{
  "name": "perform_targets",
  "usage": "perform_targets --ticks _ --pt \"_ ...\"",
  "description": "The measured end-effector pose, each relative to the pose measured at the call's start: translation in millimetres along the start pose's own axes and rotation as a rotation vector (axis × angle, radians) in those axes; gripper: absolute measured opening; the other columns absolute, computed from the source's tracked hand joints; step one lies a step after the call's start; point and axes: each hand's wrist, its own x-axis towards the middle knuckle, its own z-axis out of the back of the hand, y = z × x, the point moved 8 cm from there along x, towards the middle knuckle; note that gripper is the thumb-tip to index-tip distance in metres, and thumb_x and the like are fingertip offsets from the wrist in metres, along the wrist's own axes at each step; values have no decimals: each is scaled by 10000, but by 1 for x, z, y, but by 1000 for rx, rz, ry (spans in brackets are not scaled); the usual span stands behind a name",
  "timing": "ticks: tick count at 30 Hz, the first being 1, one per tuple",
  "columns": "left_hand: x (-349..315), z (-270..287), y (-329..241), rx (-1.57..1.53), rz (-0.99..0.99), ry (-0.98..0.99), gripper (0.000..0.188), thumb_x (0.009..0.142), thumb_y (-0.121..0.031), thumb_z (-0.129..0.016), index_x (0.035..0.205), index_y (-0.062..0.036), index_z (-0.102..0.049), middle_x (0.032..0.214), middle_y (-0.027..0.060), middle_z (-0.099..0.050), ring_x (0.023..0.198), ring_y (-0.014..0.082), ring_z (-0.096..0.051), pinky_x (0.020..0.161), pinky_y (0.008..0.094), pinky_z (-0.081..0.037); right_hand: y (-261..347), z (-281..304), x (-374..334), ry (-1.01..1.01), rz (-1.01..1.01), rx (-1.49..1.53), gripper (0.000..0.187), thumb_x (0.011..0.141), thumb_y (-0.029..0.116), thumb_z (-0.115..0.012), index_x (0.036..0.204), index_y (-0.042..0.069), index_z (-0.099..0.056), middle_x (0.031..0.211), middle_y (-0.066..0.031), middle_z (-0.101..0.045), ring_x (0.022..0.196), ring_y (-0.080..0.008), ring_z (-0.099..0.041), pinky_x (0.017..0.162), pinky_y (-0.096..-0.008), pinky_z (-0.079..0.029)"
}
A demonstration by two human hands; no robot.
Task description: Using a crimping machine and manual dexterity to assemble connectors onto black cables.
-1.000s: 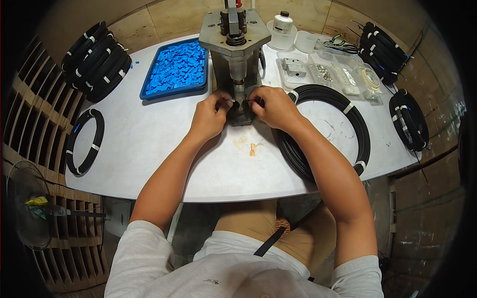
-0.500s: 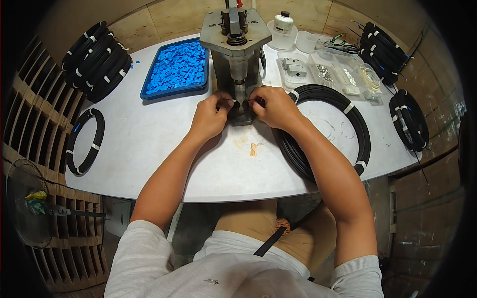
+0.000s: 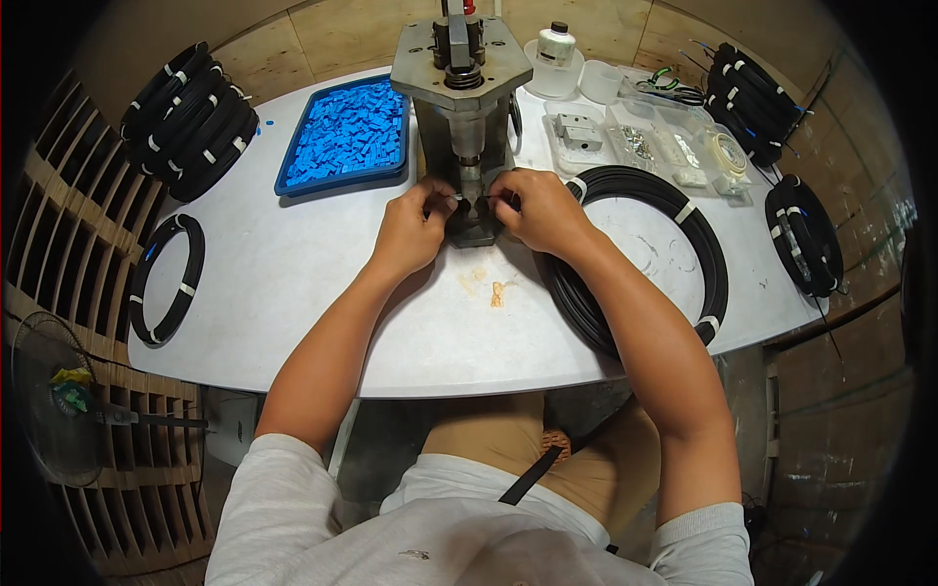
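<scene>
Press (image 3: 462, 93): grey metal, upright; narrow lower end between the two hands, wider top beyond them.
Left hand (image 3: 408, 230): at the press's lower left; fingers curled toward the thumb, cannot tell whether anything is pinched.
Right hand (image 3: 540, 210): opposite, at lower right; fingers likewise curled in, cannot tell what, if anything, they grip.
Large black coil (image 3: 699, 215): flat, just right of the right hand, white bands round it; right forearm passes over its left part.
Blue tray (image 3: 291, 186): beyond and left of the left hand, full of small blue pieces (image 3: 347, 132).
Thin black coil (image 3: 194, 256): well left of the left hand, on the white tabletop (image 3: 264, 322).
Metal block (image 3: 579, 132): beyond the right hand; white bottle (image 3: 557, 47) farther off.
</scene>
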Motion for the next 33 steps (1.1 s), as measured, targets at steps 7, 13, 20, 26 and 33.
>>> perform_targets --ticks 7,13,20,26,33 --pt "0 0 0 13 19 -2 161 942 -83 -663 1078 3 -677 899 135 -734 823 181 -682 788 323 -533 0 0 0 6 -6 -8 180 857 165 -665 983 69 -751 996 -145 -738 936 -358 -702 835 -442 -559" --pt "0 0 2 2 18 1 167 944 -96 -676 1080 2 -676 915 139 -734 840 186 -684 798 325 -533 0 -1 1 -13 14 -3 179 852 162 -666 982 72 -750 1005 -142 -737 939 -359 -701 833 -441 -561" --pt "-1 0 1 -32 11 -14 186 941 -85 -671 1102 8 -670 927 137 -737 875 187 -691 815 323 -534 0 -1 0 -24 47 -12 189 843 162 -670 995 81 -748 1018 -133 -735 947 -355 -700 834 -439 -563" --pt "0 -1 0 -42 2 11 192 934 -77 -679 1106 6 -671 921 131 -739 855 175 -693 810 315 -539 -1 -1 0 -44 77 -18 185 839 150 -670 993 85 -750 1019 -131 -733 952 -356 -696 838 -437 -565" --pt "1 -2 1 -26 -10 2 178 943 -103 -693 1084 5 -678 900 125 -736 824 171 -688 784 312 -537 0 1 -1 -67 97 -25 170 847 148 -670 985 87 -748 1014 -130 -728 948 -356 -693 832 -440 -563"
